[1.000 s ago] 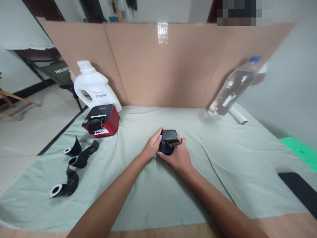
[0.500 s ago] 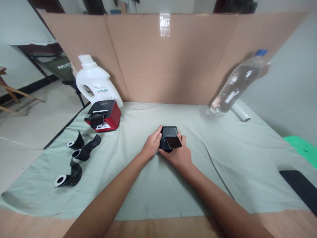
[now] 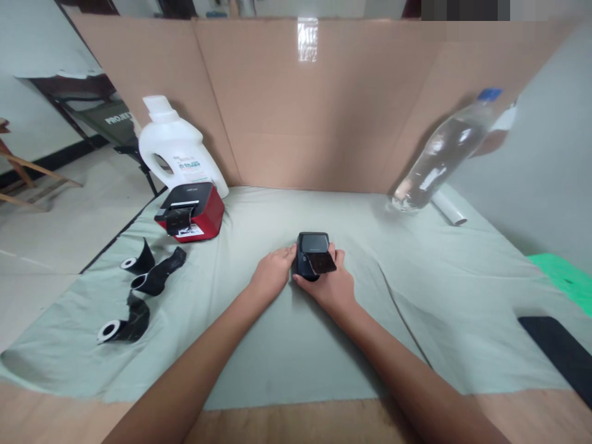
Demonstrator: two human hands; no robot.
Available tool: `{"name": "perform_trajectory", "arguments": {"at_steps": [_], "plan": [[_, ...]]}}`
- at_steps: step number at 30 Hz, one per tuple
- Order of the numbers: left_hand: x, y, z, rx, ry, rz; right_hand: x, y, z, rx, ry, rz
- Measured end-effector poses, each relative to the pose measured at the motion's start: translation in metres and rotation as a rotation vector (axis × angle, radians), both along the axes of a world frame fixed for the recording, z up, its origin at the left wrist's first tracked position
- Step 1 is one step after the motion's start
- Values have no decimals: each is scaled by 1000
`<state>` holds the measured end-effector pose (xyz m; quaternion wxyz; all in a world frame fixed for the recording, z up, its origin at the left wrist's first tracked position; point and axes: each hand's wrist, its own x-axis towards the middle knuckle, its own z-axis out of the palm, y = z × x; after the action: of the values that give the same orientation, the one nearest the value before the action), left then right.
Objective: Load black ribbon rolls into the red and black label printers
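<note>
A small black printer-like device (image 3: 312, 249) sits on the pale green cloth (image 3: 287, 333) at the middle of the table, with a dark strip sticking out of its front. My right hand (image 3: 330, 287) is wrapped round its near right side, thumb by the strip. My left hand (image 3: 269, 278) rests against its left side, fingers curled, fingertips touching the case.
A red and black label printer (image 3: 192, 211) and a white detergent jug (image 3: 174, 149) stand at the back left. Three black tape rolls (image 3: 139, 283) lie at the left. A clear water bottle (image 3: 444, 154) leans at the back right. A cardboard screen (image 3: 296, 105) closes the back.
My left hand has slid down from the device's top left edge to its lower left side. The right hand keeps its hold. The view has shifted slightly.
</note>
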<state>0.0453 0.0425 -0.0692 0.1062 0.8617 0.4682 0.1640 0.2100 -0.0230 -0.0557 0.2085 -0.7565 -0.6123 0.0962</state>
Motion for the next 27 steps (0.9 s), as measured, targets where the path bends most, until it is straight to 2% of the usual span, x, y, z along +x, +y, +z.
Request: {"name": "perform_trajectory", "arguments": {"at_steps": [6, 12, 27], "plan": [[5, -1, 15, 60, 277, -50, 1, 1, 4, -6, 23, 11], [7, 7, 20, 107, 332, -153, 3, 3, 4, 1, 16, 25], [1, 6, 2, 165, 227, -104, 4, 3, 1, -5, -15, 20]]}}
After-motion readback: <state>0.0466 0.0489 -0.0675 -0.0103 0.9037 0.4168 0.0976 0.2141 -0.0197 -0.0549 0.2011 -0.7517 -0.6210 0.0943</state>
